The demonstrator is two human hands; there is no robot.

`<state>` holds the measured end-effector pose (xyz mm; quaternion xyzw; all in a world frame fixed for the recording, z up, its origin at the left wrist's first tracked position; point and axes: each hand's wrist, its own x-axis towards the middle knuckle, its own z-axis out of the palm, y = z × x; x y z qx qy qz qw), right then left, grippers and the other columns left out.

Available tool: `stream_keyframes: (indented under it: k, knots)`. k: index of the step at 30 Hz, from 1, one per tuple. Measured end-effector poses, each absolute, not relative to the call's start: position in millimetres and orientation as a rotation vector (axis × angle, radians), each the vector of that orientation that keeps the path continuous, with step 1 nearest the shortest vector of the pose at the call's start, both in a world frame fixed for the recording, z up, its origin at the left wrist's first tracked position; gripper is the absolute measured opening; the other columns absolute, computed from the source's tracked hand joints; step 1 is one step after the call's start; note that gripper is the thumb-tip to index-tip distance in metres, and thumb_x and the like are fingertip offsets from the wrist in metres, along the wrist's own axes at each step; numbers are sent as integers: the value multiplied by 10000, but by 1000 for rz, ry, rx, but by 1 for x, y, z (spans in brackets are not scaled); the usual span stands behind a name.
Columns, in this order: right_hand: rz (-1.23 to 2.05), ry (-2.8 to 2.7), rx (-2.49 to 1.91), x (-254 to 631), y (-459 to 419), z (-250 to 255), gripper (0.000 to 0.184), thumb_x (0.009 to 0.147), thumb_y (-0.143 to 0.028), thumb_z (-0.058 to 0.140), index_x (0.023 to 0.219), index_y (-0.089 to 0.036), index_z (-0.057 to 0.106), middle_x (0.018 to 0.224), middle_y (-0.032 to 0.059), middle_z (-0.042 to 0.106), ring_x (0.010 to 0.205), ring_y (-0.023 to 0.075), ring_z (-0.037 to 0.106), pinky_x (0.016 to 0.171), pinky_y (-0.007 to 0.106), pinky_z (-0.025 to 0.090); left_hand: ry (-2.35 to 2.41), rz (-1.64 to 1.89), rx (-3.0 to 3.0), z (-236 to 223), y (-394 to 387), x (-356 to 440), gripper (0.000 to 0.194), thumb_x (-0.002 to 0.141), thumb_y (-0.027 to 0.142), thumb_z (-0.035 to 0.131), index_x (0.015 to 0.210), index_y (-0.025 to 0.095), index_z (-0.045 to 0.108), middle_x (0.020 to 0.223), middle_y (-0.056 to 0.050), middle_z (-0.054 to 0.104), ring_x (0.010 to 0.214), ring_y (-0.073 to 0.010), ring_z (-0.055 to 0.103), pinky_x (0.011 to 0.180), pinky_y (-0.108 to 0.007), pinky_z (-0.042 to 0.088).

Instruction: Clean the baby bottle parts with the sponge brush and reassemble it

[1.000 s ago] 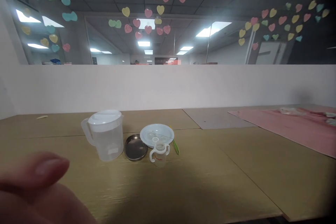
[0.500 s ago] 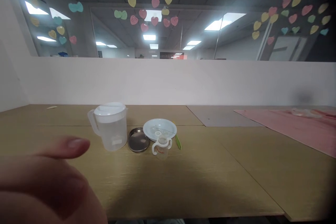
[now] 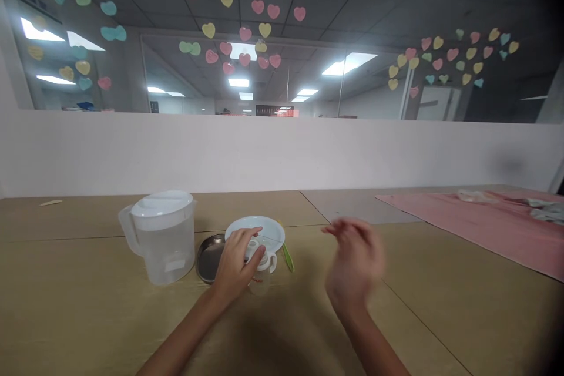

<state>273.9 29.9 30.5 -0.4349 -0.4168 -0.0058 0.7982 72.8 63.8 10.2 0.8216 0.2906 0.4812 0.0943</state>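
My left hand [image 3: 235, 265] reaches over a small clear baby bottle [image 3: 259, 285] with white side handles. Its thumb and fingers are apart around the bottle's top, covering the left handle; whether they touch it I cannot tell. My right hand [image 3: 355, 267] hangs above the table to the right, a little blurred, with loosely bent fingers and nothing seen in them. Behind the bottle is a white plate [image 3: 275, 234] with a small clear and white part on it, partly covered. A round dark metal dish [image 3: 209, 258] lies left of my left hand, partly hidden by it.
A translucent lidded pitcher [image 3: 165, 247] stands at the left. Beside the plate lies a thin green-handled utensil [image 3: 288, 258]. A pink cloth [image 3: 440, 223] covers the right rear of the tabletop, and a white wall [image 3: 264, 153] with a window rises behind.
My left hand has moved from the near left corner to the bottle. My right hand has come into view. The view has tilted up and shifted right.
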Motion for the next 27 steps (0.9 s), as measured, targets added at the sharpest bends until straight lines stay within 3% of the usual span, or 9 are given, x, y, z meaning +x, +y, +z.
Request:
stream_keyframes:
  k: [2, 4, 5, 13, 16, 18, 21, 24, 27]
  knots:
    - [50, -878, -1175, 276, 60, 27, 357, 891, -336, 340, 1127, -165, 547, 992, 92, 614, 799, 161, 598, 668, 271, 472, 867, 1398, 2430, -10, 83, 82, 402, 888, 395, 402, 1223, 205, 517, 1098, -103, 596, 1056, -252, 523, 928, -428, 400]
    - [170, -974, -1743, 279, 88, 15, 390, 866, -247, 286, 1165, -147, 514, 1000, 87, 625, 824, 152, 606, 672, 236, 461, 887, 1438, 2406, -30, 91, 85, 449, 875, 418, 420, 1253, 185, 486, 1151, -121, 580, 1090, -263, 515, 937, -434, 394]
    - [206, -1003, -1848, 281, 98, 6, 385, 836, -222, 332, 1152, -114, 524, 971, 103, 638, 830, 173, 608, 675, 245, 455, 902, 1454, 2395, -39, 93, 86, 482, 865, 436, 439, 1272, 177, 467, 1170, -128, 574, 1102, -268, 513, 941, -436, 393]
    - [251, -1415, -2128, 288, 101, -47, 183, 715, -134, 527, 864, -138, 634, 877, 92, 672, 854, 196, 616, 684, 233, 395, 992, 1310, 2268, -72, 97, 84, 748, 746, 549, 598, 1362, 193, 366, 1107, -112, 642, 1089, -289, 533, 942, -454, 412]
    - [231, -1481, -2229, 289, 97, -45, 122, 679, -133, 586, 788, -146, 639, 861, 113, 673, 857, 231, 625, 664, 251, 389, 1009, 1297, 2252, -72, 95, 82, 758, 695, 559, 647, 1328, 206, 427, 1115, -108, 640, 1118, -306, 510, 975, -485, 382]
    - [205, -1457, -2286, 291, 95, -40, 151, 693, -117, 575, 829, -141, 637, 882, 128, 670, 873, 239, 626, 665, 256, 389, 1006, 1272, 2300, -73, 93, 80, 671, 650, 553, 686, 1217, 222, 548, 1138, -105, 626, 1116, -316, 507, 984, -500, 371]
    - [140, -1349, -2343, 298, 91, -29, 255, 820, -130, 435, 1017, -105, 594, 933, 161, 658, 881, 238, 627, 658, 269, 387, 964, 1314, 2345, -72, 86, 79, 548, 625, 532, 713, 1074, 229, 630, 1069, -98, 640, 1049, -307, 544, 931, -481, 420]
    - [-54, -1134, -2226, 300, 86, -18, 384, 929, -224, 252, 1190, -96, 503, 896, 153, 661, 812, 234, 629, 636, 286, 387, 859, 1585, 2265, -64, 83, 80, 535, 649, 485, 716, 1085, 204, 584, 1061, -100, 628, 1028, -273, 560, 905, -420, 450]
    - [-276, -1029, -1834, 294, 83, -17, 441, 939, -360, 257, 1205, -128, 521, 776, 87, 666, 686, 200, 614, 617, 271, 404, 893, 1849, 2057, -47, 95, 84, 525, 681, 438, 703, 1101, 187, 512, 1083, -102, 594, 1020, -248, 563, 894, -389, 457]
